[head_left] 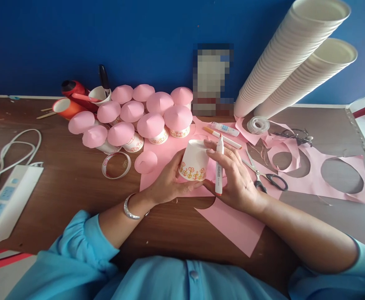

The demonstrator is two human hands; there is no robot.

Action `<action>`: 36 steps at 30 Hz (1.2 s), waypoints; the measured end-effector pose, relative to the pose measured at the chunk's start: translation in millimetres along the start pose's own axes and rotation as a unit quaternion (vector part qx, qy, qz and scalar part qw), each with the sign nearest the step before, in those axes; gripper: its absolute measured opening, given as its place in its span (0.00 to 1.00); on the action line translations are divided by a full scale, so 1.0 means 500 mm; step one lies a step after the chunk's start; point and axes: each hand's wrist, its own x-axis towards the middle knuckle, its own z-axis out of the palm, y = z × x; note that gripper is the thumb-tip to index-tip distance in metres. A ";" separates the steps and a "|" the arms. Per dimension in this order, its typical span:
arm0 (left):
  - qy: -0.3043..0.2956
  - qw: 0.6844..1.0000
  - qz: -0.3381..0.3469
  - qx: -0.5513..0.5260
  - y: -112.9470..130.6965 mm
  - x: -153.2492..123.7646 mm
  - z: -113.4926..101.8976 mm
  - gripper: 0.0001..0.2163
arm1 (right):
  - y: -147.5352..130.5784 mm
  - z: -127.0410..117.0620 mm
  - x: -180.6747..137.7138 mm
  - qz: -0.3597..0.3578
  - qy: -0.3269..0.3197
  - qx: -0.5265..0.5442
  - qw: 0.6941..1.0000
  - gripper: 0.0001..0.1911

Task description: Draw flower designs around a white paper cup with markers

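Upside down between my hands is a white paper cup (195, 156), with orange and yellow-green flowers drawn around its rim end. My left hand (170, 179) wraps the cup's left side and lower edge. In my right hand (237, 179) a white marker with a red tip (219, 166) stands nearly upright, tip upward, while fingers of that hand touch the cup's right side. Behind them stand several cups topped with pink paper cones (178, 118), some showing similar drawn flowers. An orange marker (222, 137) lies beside a glue bottle (225, 128) on pink paper (170, 166).
Scissors (259, 173) lie open right of my hands, near cut pink sheets (316, 171) with round holes. Tall stacks of paper cups (291, 54) lean at the back right. A tape roll (116, 165) lies left, and a power strip (13, 200) with cable sits far left.
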 end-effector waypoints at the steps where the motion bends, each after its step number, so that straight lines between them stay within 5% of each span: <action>1: 0.002 1.000 -0.010 -0.011 0.001 0.000 -0.002 0.31 | -0.001 -0.002 0.001 -0.003 0.003 0.004 1.000 0.40; 8: 0.015 0.995 -0.026 -0.090 -0.004 0.009 -0.014 0.29 | -0.013 -0.029 0.002 -0.041 0.089 0.009 0.995 0.27; 13: 0.020 0.992 -0.025 -0.122 -0.002 0.013 -0.017 0.30 | -0.032 -0.045 0.008 -0.080 0.042 0.037 0.995 0.24; 16: 0.013 0.992 -0.029 -0.125 0.000 0.012 -0.017 0.30 | -0.039 -0.043 0.009 -0.046 0.019 0.073 0.996 0.23; 36: 0.013 0.994 -0.044 -0.101 0.008 0.010 -0.017 0.32 | -0.034 -0.039 0.019 -0.083 0.049 0.069 0.993 0.09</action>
